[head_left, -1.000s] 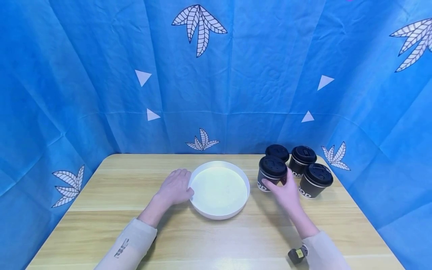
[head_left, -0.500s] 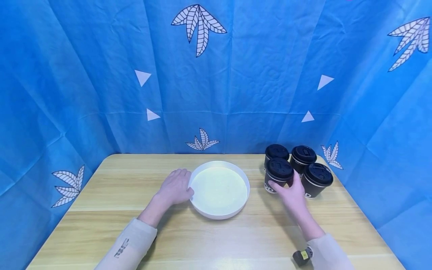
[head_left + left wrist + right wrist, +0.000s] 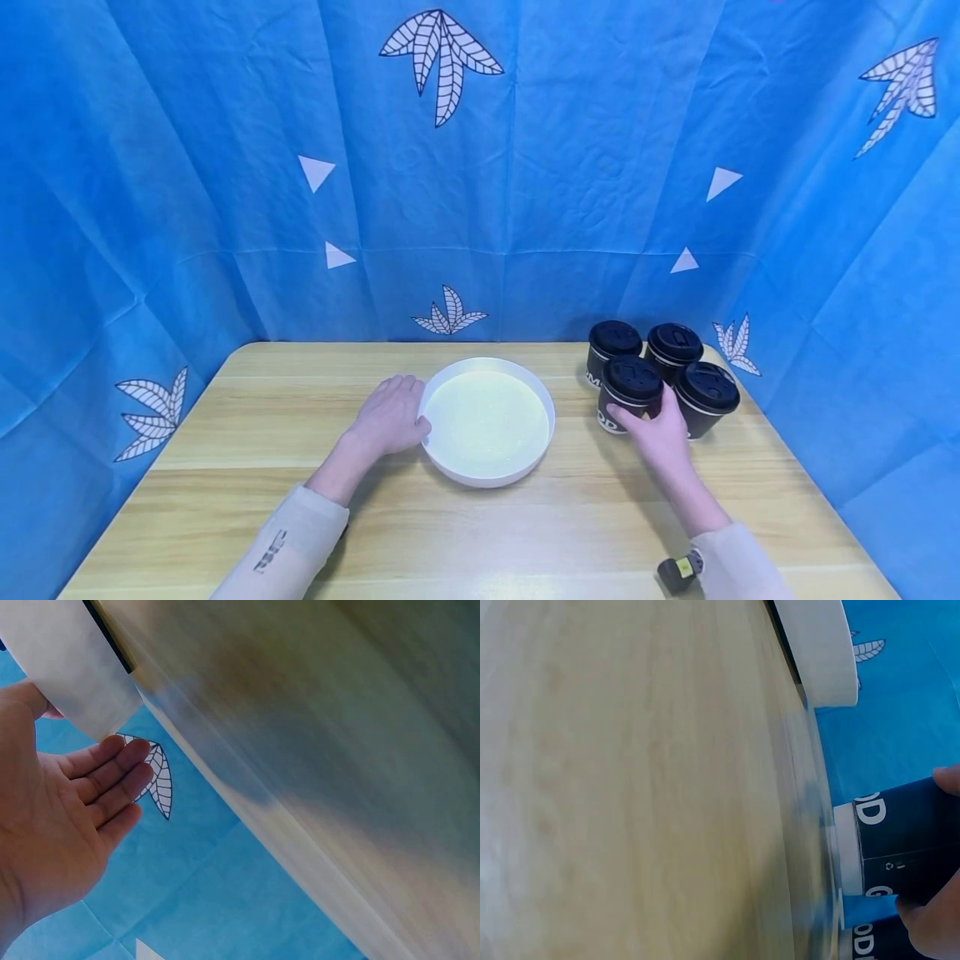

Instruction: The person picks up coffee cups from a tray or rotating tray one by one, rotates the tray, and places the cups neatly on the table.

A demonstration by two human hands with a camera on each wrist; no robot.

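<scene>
A black lidded paper coffee cup [image 3: 621, 407] stands upright in my right hand [image 3: 660, 433], thumb on its near side and fingers around its right side. The right wrist view shows the same coffee cup [image 3: 907, 836] with white letters and a pale base band; I cannot tell whether its base bears on the table. Three similar cups are close by: one behind [image 3: 613, 340], one back right [image 3: 675, 343], one to the right [image 3: 707, 390]. My left hand [image 3: 390, 417] holds the left edge of a round white tray [image 3: 487, 482], thumb over the rim, fingers [image 3: 112, 780] loosely bent along its outer wall.
The pale wooden table [image 3: 300, 450] ends at a blue curtain [image 3: 480, 208] with leaf and triangle prints, which also hangs at both sides. A small dark device [image 3: 678, 573] sits at my right wrist.
My right hand has moved the coffee cup a little right and nearer to me, away from the cup behind and closer to the one on the right. The left hand and tray stay put.
</scene>
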